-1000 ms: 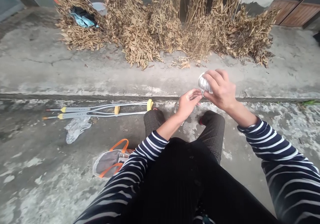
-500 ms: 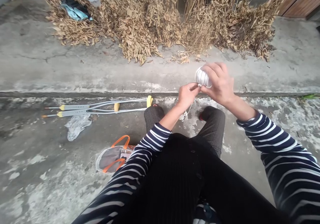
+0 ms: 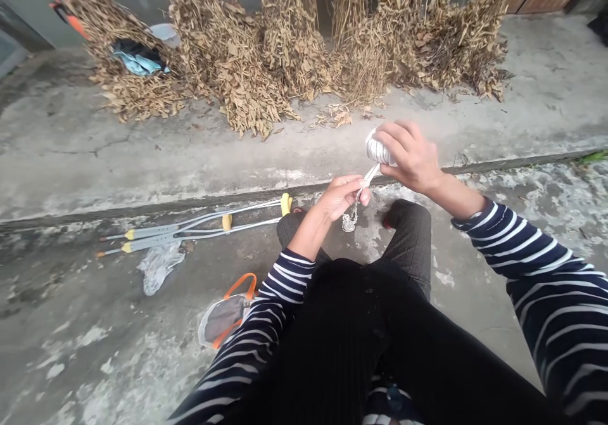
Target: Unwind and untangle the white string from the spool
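Note:
My right hand (image 3: 412, 158) is wrapped round a white roll (image 3: 376, 149) of narrow band with thin dark lines on it. From the roll a short white strip (image 3: 371, 175) runs down to my left hand (image 3: 342, 196), which pinches it between thumb and fingers. Beneath the left hand dangles a thin, knotted-looking white strand, with a small bunched clump (image 3: 349, 223) at its lower end. Whether the clump touches the ground, I cannot tell. My palm and fingers cover part of the roll.
Dried leafy stalks (image 3: 247, 64) lean along the wall on a raised concrete ledge (image 3: 228, 165). Left of my feet lie a pair of crutches (image 3: 190, 225) and a crumpled clear plastic bag (image 3: 159, 266). An orange-handled bag (image 3: 221, 320) sits beside my left sleeve.
My hands have drawn apart, the left one moving down and left, so a length of white strip now shows between it and the roll. The view has tilted slightly.

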Demonstrator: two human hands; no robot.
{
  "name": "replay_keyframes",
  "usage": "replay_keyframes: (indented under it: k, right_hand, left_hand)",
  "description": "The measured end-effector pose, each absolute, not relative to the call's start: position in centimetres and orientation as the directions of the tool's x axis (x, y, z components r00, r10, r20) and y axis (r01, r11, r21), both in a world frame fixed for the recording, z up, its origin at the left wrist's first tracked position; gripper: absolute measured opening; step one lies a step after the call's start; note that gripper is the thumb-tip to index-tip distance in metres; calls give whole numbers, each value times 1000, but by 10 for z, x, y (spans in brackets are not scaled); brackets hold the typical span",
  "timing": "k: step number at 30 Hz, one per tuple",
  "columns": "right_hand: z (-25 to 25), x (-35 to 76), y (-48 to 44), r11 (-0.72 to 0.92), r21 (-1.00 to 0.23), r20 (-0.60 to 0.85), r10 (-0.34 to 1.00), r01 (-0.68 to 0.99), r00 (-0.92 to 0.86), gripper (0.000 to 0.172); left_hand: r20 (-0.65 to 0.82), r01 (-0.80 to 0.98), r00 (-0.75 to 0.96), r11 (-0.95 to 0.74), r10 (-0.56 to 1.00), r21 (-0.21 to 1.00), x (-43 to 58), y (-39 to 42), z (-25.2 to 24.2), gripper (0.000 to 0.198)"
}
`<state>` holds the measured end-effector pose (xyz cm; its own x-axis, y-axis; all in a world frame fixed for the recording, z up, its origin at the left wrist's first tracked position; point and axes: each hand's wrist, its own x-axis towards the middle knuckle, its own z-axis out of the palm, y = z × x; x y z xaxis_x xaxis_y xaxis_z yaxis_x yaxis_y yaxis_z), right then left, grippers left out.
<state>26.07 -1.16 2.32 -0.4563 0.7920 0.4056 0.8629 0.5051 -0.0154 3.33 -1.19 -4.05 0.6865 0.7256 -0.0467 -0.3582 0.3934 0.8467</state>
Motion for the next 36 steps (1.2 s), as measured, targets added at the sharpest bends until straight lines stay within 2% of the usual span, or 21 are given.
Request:
replay_keyframes:
  k: [6,9,11,15,18,23,26,31,36]
  right_hand:
    - [7,259,-9,539,52,414,754,840,-509,57]
    - [2,253,-11,600,105,428,693,793,-580,49]
    - [-1,250,-14,593,95,459,687,800,-564,46]
    - [-10,247,-23,559,-48,455,750,828,-480,48]
    - [-22,243,-32,552,-185,431,789,813,-438,51]
    - [-36,240,-42,447,-421,431,864,789,-260,65]
    - [-36,243,-42,490,-452,460,844,745,-275,65]
    - [-30,245,-41,623,-443,541,759,645,-361,54]
    - [-27,240,-43,615,-525,480,785,588,-391,38]
  left_hand:
    - [-100,-440,607,438,788,784,37,-26,-25,21]
    - [-104,-492,586,455,804,743,39,-19,-15,19]
    - [-145,-489,578,482,803,727,41,-14,-7,19]
    - [-239,-504,517,518,822,691,46,-7,5,13]
    - [-284,-526,473,526,834,668,52,-3,6,16]
    - [-304,-464,439,503,845,729,51,6,3,16]
    - [-296,-421,452,494,842,761,47,11,4,19]
    - [-283,-428,454,486,845,762,43,23,6,19]
    - [-280,-405,448,472,849,783,42,47,6,14]
